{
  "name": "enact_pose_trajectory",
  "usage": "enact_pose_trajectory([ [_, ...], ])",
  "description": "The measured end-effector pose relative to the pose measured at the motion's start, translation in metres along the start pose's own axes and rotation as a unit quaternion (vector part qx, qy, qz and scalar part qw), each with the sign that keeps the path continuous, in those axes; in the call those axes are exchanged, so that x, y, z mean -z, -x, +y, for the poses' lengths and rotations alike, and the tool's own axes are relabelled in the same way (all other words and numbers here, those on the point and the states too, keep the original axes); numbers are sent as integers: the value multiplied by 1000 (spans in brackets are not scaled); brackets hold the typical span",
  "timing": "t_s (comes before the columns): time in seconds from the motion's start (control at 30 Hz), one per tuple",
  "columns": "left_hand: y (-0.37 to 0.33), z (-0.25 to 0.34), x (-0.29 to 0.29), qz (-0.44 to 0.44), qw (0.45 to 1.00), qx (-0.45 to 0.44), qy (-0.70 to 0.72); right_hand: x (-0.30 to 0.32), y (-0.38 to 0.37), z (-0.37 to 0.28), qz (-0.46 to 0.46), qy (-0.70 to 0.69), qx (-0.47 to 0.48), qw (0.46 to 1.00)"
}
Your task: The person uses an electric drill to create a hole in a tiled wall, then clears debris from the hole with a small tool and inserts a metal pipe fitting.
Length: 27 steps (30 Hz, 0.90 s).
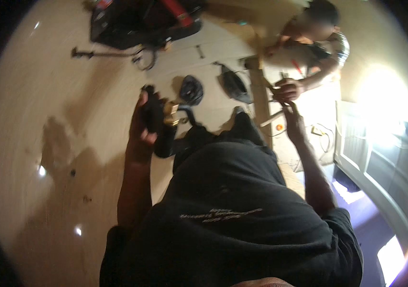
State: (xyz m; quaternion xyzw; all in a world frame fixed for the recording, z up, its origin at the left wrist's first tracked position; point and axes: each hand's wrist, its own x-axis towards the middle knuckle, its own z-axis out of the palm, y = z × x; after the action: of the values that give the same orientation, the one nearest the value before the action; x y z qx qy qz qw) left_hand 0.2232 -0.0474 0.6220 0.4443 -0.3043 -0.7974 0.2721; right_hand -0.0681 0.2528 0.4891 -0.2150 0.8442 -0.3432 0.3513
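My left hand (142, 122) is wrapped around a black tool (154, 112) with a thick dark body, held above the floor at my left. A brass-coloured fitting (169, 114) sits against the tool's right side, and a dark bent tube (186, 113) runs beside it. My right hand (294, 122) reaches forward with its fingers drawn together, meeting the hand of another person (290, 89). Something thin seems to lie between the two hands, but blur hides what it is. Close to my right fingers is a pale narrow strip (272, 118).
Across from me at the right, a person (326, 45) leans in. A black bag (132, 28) with a red strap lies at the far left. Dark plastic bags (192, 90) rest on the tiled floor (89, 143). A bright lamp (381, 100) glares beside a white frame (371, 167).
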Motion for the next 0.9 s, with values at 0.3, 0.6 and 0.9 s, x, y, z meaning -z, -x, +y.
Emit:
enact_pose_trajectory([
  [0.3,5,34,32,-85,985,113,-98,-1,75,-122,-87,-13,104,991],
  [0.6,2,52,49,-95,961,87,-245,-9,105,-219,-88,97,387,913],
  [0.9,7,52,63,-97,960,65,-255,-18,111,-227,-84,126,404,902],
])
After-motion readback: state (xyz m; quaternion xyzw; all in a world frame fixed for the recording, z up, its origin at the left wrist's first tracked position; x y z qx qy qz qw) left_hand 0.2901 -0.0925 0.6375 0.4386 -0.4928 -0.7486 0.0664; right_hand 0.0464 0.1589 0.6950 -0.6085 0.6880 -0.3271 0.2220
